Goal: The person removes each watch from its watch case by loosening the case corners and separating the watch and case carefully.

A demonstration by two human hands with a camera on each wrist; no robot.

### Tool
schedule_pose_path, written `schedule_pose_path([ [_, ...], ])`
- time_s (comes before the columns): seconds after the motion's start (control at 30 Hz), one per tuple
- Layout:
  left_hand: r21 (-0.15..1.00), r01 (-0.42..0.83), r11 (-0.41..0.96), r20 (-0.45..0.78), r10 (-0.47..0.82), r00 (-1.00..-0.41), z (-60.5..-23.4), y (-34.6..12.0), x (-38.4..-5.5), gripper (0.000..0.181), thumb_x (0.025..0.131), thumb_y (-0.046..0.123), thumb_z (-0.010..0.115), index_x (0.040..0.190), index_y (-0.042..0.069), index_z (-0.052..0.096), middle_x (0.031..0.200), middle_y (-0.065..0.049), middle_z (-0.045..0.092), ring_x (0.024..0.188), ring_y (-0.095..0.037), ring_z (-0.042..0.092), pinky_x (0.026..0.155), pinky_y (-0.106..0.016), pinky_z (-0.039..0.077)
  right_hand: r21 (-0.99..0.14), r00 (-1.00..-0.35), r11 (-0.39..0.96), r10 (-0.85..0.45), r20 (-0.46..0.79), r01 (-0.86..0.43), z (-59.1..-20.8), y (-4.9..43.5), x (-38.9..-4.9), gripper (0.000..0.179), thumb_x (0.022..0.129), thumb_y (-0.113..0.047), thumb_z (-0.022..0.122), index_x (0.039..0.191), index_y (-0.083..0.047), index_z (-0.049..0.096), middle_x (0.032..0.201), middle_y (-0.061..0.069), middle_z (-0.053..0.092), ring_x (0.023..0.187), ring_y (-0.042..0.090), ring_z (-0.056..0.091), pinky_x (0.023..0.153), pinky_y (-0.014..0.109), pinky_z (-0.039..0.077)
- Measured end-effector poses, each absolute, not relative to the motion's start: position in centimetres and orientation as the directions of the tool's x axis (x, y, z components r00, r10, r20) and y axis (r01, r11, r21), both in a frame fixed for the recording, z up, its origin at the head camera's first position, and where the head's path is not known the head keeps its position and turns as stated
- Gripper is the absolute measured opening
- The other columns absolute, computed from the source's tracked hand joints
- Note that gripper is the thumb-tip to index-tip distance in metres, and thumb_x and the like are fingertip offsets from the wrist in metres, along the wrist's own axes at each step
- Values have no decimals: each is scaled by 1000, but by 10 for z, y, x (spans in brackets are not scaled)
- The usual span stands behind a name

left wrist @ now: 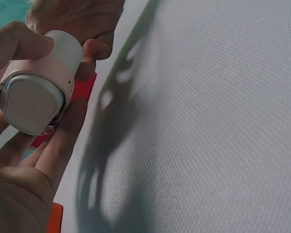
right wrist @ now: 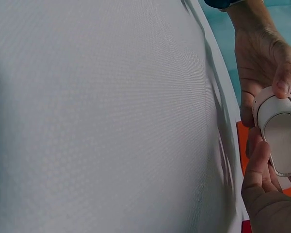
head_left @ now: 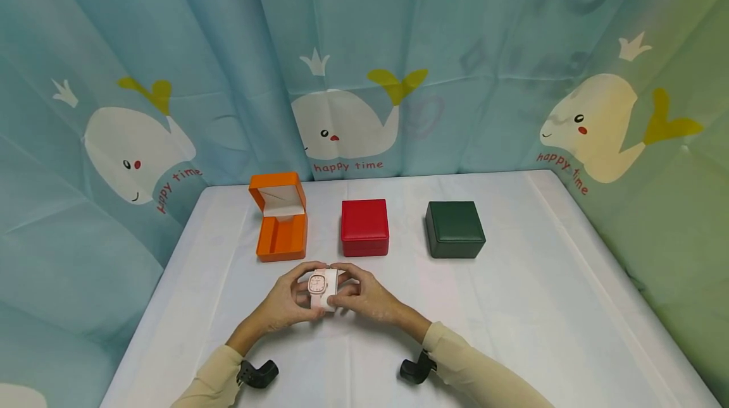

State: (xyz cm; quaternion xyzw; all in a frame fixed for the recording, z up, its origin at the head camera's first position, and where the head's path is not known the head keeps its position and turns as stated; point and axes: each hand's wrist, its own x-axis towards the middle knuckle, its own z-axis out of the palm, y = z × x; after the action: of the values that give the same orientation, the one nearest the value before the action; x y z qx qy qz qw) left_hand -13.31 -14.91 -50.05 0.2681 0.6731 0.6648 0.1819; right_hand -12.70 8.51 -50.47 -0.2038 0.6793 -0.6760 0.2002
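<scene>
In the head view, a pink wristwatch (head_left: 317,284) with a square-round face is wrapped around a white watch pillow (head_left: 331,280). My left hand (head_left: 281,302) grips it from the left, fingers on the far side and thumb at the near edge. From the right, my right hand (head_left: 371,297) pinches the pillow's other end. The left wrist view shows the pink strap (left wrist: 41,67) circling the pillow, whose flat end faces the camera. In the right wrist view, the pillow's opposite flat end (right wrist: 283,143) shows, with fingers of both hands around it.
Behind the hands stands an orange watch box (head_left: 290,234), lid raised, with a bare slot inside. A closed red box (head_left: 364,228) and a closed dark green box (head_left: 454,229) are to its right. A whale-print curtain (head_left: 484,123) hangs behind the white table (head_left: 547,307).
</scene>
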Motion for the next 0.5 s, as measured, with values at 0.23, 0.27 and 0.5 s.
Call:
schedule_pose_path([
  [0.23, 994, 106, -30, 103, 604, -791, -500, -150, -133, 81, 73, -19, 76, 144, -6, 40, 142, -30, 34, 112, -33, 62, 80, -43, 57, -1000, -836, 14, -549, 3, -12, -504, 85, -127, 63, 93, -5, 73, 148, -2, 44, 115, 13, 57, 82, 16, 67, 75, 24, 50],
  [0.27, 994, 105, -31, 103, 602, -792, -500, -150, -133, 81, 73, -19, 77, 144, -6, 40, 142, -30, 34, 112, -34, 62, 80, -43, 58, -1000, -836, 13, -548, 4, -13, -504, 84, -127, 63, 92, -5, 73, 148, -3, 45, 115, 12, 57, 82, 16, 67, 75, 24, 50],
  [0.5, 998, -43, -50, -5, 590, -807, -501, -149, -131, 75, 91, -4, 71, 152, -8, 26, 142, -31, 38, 108, -32, 62, 82, -45, 58, -1000, -838, 23, -546, 1, -17, -507, 82, -126, 63, 92, -6, 73, 149, -5, 45, 116, 11, 56, 82, 14, 67, 72, 24, 49],
])
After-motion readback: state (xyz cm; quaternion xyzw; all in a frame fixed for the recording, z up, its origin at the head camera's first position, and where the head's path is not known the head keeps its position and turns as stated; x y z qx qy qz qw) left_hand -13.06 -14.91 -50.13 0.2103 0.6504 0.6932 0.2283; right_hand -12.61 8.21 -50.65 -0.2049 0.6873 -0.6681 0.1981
